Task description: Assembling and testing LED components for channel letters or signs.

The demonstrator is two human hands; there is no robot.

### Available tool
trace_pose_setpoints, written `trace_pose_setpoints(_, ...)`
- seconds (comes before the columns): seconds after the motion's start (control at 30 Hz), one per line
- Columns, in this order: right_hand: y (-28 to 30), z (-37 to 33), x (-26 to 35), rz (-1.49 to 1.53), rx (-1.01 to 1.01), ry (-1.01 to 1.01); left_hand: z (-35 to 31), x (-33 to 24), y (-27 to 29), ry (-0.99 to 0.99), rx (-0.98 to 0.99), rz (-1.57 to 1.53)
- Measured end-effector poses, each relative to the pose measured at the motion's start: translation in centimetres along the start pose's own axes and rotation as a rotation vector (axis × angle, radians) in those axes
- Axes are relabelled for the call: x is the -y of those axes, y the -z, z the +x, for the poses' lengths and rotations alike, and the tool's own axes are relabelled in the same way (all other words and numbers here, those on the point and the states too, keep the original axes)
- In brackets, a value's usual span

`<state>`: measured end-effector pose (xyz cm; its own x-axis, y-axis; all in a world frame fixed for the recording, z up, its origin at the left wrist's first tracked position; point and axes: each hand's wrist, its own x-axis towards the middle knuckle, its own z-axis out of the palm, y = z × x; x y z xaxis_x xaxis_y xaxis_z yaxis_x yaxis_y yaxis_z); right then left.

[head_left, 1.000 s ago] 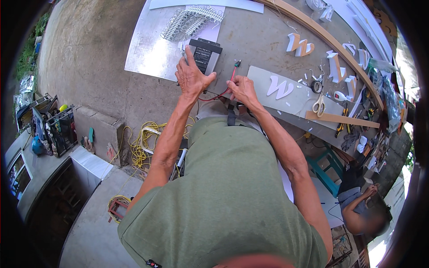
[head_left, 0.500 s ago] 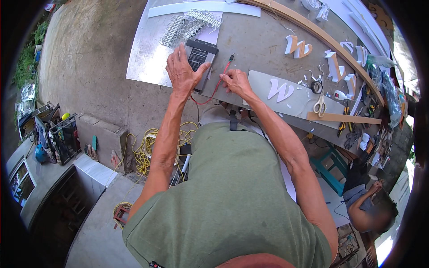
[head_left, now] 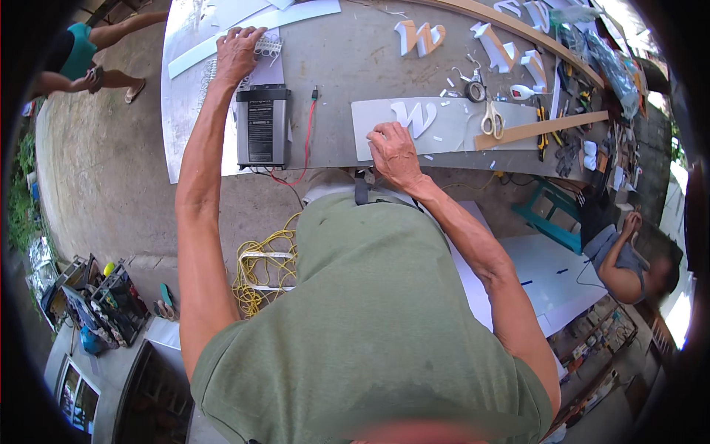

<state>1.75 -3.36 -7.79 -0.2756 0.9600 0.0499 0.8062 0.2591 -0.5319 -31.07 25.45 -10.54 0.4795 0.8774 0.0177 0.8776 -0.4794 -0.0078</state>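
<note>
My left hand [head_left: 238, 55] reaches over the far left of the table, its bent fingers closed over a bundle of small white modules on looped wires [head_left: 269, 47]. Part of the bundle is hidden under the hand. Just nearer stands a black and grey power supply box [head_left: 261, 129] at the table's front edge. From it a red cable [head_left: 308, 137] with a dark plug runs out to the right. My right hand [head_left: 396, 154] rests on a grey sheet [head_left: 362, 115], fingers loosely bent and nothing visible in them. Beside it lies a white letter-shaped piece [head_left: 416, 118].
Scissors [head_left: 492, 120], black tape [head_left: 475, 91], a brown strip [head_left: 543, 129] and several white-and-brown letters [head_left: 419, 38] lie to the right. Yellow cord [head_left: 262, 259] is heaped on the floor. A person [head_left: 625, 259] sits at right near a green stool [head_left: 551, 214]; another person's legs [head_left: 126, 33] show at upper left.
My left hand has gone from the power supply box out to the wired modules. My right hand has let go of the red cable and moved onto the grey sheet. The view has shifted.
</note>
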Motion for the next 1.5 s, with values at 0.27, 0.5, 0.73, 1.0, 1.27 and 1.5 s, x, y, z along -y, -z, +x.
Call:
trace_pose_setpoints(0.27,0.5,-6.5,-4.4,-0.305,-0.038,-0.081,0.3,1.3,2.0,-0.020,-0.122,-0.112)
trace_pose_setpoints(0.5,0.3,-6.1,-5.6,-0.357,-0.076,-0.146,1.0,2.5,2.1,0.008,-0.323,-0.223)
trace_pose_setpoints(0.73,1.5,-4.0,-8.4,-0.374,-0.096,-0.154,1.2,1.3,5.8,0.141,-0.508,-0.385)
trace_pose_setpoints(1.0,8.3,0.3,-17.2,-0.333,-0.423,-0.318,-2.5,-4.8,12.0,0.266,-0.315,-1.038)
trace_pose_setpoints(1.27,10.5,2.9,-23.8,-0.484,-0.185,-0.141,-6.9,-15.7,6.3,0.330,0.062,-1.192)
trace_pose_setpoints(1.5,11.0,3.0,-25.1,-0.403,-0.187,-0.040,-6.3,-20.8,1.6,0.402,0.112,-1.029)
